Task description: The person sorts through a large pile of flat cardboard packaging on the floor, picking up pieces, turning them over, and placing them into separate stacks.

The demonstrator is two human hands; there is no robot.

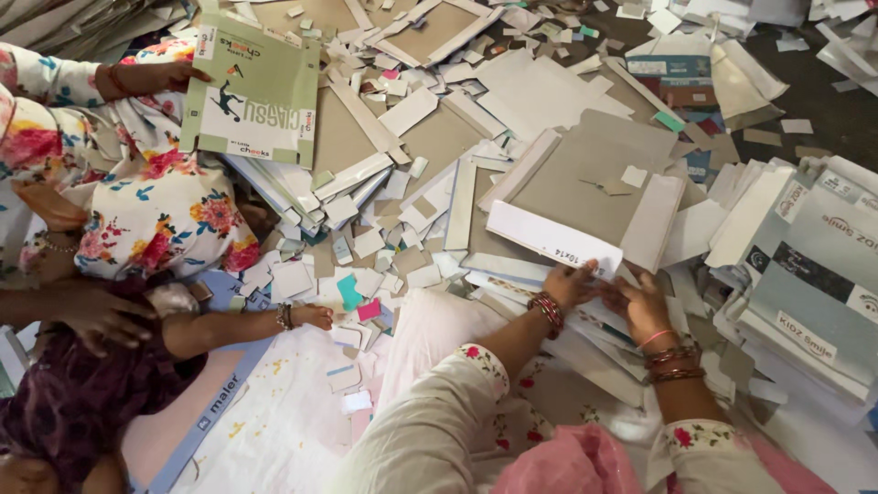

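White card strip [549, 240] lies on the front edge of the big grey board [585, 178], mid-pile. L hand [569, 284] pinches the strip's near edge; R hand [640, 306] sits just beside it, fingers flat on the sheets below the board — not gripping, as far as I can tell. Right of the board: neat printed stacks [805, 274], so some sorting looks done. Left of it, loose scraps [366, 247] and a co-worker holding a green carton sheet [256, 91] — plenty left.

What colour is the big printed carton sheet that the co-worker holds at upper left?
Pale green carton sheet with white panels, seen in the head view.
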